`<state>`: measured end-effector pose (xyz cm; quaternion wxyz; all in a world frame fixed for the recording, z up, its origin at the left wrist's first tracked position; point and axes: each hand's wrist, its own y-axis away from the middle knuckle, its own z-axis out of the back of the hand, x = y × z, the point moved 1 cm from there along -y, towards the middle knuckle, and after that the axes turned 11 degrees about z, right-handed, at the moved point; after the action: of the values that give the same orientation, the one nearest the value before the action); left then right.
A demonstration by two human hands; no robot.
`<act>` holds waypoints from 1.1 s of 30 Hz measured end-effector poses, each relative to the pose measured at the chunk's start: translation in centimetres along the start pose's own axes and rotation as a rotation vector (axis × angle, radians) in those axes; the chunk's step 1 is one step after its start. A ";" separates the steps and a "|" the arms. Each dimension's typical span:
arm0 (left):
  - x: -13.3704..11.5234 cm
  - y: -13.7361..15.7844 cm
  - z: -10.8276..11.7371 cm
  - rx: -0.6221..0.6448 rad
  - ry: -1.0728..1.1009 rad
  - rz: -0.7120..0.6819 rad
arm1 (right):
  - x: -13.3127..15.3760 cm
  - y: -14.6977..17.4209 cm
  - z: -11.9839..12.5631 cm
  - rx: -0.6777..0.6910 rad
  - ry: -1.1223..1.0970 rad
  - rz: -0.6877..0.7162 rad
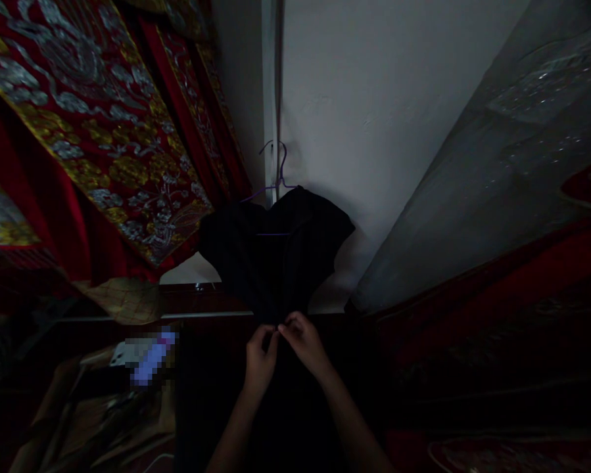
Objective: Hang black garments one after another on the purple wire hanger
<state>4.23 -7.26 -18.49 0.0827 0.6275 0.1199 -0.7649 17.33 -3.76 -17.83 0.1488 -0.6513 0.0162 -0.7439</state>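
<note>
A dark, sleeveless-looking garment hangs on a thin purple wire hanger against the wall. Its front edges run down to a point where both hands meet. My left hand pinches the cloth there between thumb and fingers. Close beside it, my right hand pinches the other side, the fingertips of the two hands nearly touching. Whether a button or another fastener lies between the fingers is too dark to tell. Below the hands the cloth merges into black.
Red embroidered cloths with silver and gold patterns hang at the left. A translucent plastic cover slopes down the right side. At lower left a wooden piece of furniture holds a phone and a pixelated, bluish patch.
</note>
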 end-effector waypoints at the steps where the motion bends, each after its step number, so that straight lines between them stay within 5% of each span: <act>1: -0.2 0.0 -0.1 0.008 -0.006 -0.011 | 0.5 -0.5 0.6 0.033 0.034 0.017; 6: -1.2 0.2 -0.7 0.033 -0.025 -0.034 | 1.8 -1.5 1.8 0.086 0.133 0.041; 13: -0.9 0.5 -1.1 0.059 -0.055 -0.049 | 1.4 0.0 2.3 -0.037 0.138 -0.017; 19: -0.6 1.0 -1.2 -0.033 -0.084 -0.042 | 2.8 -0.8 1.8 0.140 -0.201 -0.241; 23: -0.8 0.7 -0.9 -0.030 -0.091 -0.067 | 3.2 -1.7 1.1 0.074 -0.348 -0.340; 27: -0.2 -0.3 -0.8 -0.065 -0.155 -0.112 | 5.8 -6.0 2.3 0.037 -0.489 -0.335; 33: 1.7 -2.2 -0.4 -0.018 -0.304 -0.135 | 16.6 -17.4 5.8 -0.091 -0.555 -0.006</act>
<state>3.66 -5.02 -20.09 0.0540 0.4944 0.1549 -0.8536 17.75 9.81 2.86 0.1160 -0.8363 0.0062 -0.5358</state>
